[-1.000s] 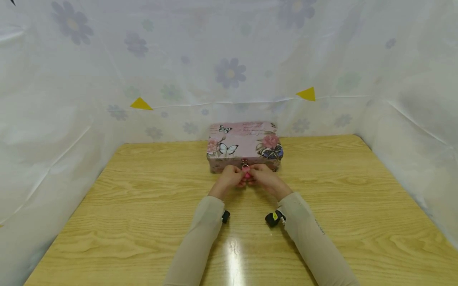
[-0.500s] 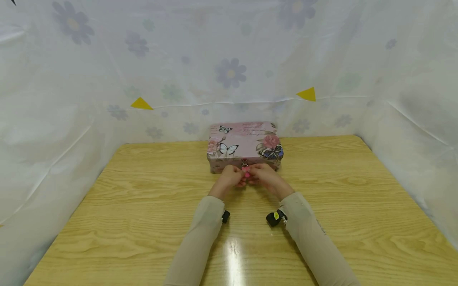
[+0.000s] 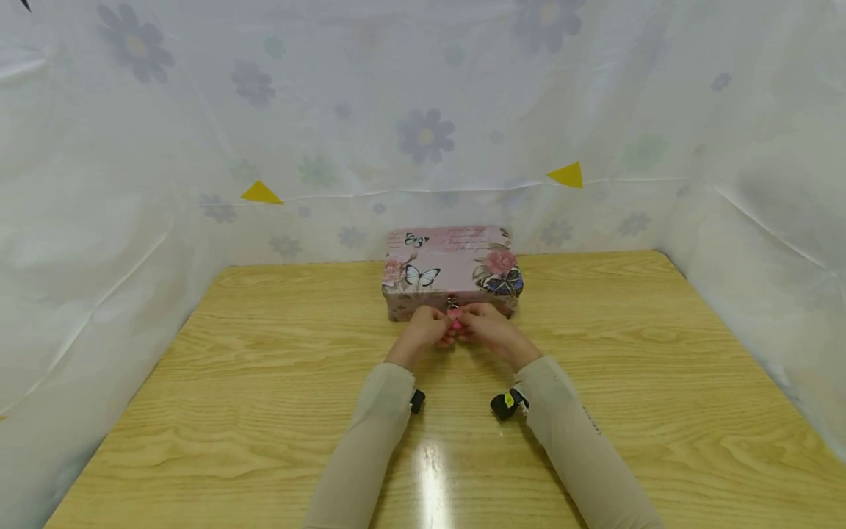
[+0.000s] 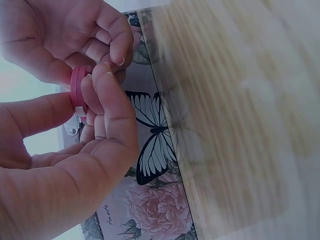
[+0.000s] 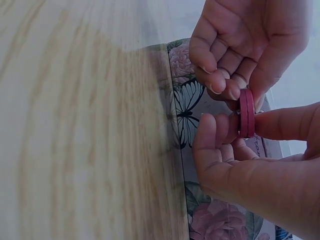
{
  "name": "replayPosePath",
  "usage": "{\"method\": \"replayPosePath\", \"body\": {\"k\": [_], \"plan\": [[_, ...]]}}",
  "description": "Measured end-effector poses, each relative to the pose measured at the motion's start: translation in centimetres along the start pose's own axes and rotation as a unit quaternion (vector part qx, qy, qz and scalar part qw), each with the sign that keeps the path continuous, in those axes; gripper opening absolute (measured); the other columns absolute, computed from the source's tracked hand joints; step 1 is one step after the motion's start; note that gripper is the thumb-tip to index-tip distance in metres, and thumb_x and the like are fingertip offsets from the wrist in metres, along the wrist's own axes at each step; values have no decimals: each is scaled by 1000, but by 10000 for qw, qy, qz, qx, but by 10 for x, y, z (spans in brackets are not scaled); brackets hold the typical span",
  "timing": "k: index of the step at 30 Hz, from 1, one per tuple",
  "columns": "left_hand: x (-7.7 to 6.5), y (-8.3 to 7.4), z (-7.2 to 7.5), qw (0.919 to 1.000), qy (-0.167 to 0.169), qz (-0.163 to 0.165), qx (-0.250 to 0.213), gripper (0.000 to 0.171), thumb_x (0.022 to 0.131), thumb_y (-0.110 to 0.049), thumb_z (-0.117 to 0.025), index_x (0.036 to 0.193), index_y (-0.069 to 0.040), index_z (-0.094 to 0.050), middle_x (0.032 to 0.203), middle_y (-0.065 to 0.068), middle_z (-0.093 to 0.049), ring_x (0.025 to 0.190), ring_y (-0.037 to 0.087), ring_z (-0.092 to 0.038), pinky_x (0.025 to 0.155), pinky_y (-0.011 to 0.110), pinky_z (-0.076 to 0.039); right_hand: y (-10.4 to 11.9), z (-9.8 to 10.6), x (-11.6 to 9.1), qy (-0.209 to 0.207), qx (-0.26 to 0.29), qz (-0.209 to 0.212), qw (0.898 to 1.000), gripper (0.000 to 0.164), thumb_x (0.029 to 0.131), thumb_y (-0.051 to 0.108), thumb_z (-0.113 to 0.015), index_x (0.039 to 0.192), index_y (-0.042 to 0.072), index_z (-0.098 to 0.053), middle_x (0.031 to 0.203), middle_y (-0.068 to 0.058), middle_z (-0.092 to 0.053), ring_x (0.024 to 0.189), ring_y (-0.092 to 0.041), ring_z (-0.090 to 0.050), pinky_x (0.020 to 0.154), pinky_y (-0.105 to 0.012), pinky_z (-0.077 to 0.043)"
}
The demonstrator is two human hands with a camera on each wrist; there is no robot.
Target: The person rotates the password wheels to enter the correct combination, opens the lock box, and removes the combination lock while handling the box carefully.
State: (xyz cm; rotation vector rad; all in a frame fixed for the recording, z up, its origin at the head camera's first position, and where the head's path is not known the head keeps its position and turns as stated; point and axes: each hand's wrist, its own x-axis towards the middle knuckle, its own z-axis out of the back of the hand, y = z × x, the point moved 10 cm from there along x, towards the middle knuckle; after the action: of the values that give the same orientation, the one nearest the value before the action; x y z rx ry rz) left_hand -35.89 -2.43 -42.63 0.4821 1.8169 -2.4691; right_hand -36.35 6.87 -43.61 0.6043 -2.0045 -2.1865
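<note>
A pink padlock (image 3: 454,314) hangs by its metal shackle from the clasp (image 3: 452,300) on the front of a pink box (image 3: 449,257) patterned with butterflies and roses. The box's lid is down. My left hand (image 3: 424,329) pinches the padlock from the left, thumb against one face and fingertips against the other. From the right, my right hand (image 3: 492,332) pinches the same padlock (image 5: 246,114), fingers curled behind it. Both hands nearly meet there. In the left wrist view the padlock (image 4: 78,91) shows edge-on, and its front face is hidden.
The box stands at the back of a wood-grain table (image 3: 297,411), close to a white flowered curtain (image 3: 330,132). Similar sheeting hangs at both sides. Yellow triangles (image 3: 262,192) mark the curtain. Dark wrist cameras (image 3: 506,404) sit under both sleeves.
Almost nothing has moved. Both hands stay at the padlock with only slight finger shifts, and the box keeps its place.
</note>
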Motion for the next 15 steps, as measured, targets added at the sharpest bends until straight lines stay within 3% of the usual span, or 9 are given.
{"method": "replayPosePath", "body": {"k": [7,15], "plan": [[-1,-1,0,9999,-12,-38,121,24,99,-6,-50,94,15,-62,74,7,-57,60,14,-59,72,35,-57,0,-1,-1,-77,-147,-21,9999,31,102,4,-36,122,-17,-48,98,-10,-58,79,-11,-58,84,-34,-51],[-1,1,0,9999,1,115,-89,23,99,-7,-50,95,12,-60,75,8,-57,60,14,-59,74,36,-56,0,3,0,-110,-127,-40,9999,34,102,4,-38,125,-19,-47,99,-10,-60,79,-10,-59,89,-38,-50]]}}
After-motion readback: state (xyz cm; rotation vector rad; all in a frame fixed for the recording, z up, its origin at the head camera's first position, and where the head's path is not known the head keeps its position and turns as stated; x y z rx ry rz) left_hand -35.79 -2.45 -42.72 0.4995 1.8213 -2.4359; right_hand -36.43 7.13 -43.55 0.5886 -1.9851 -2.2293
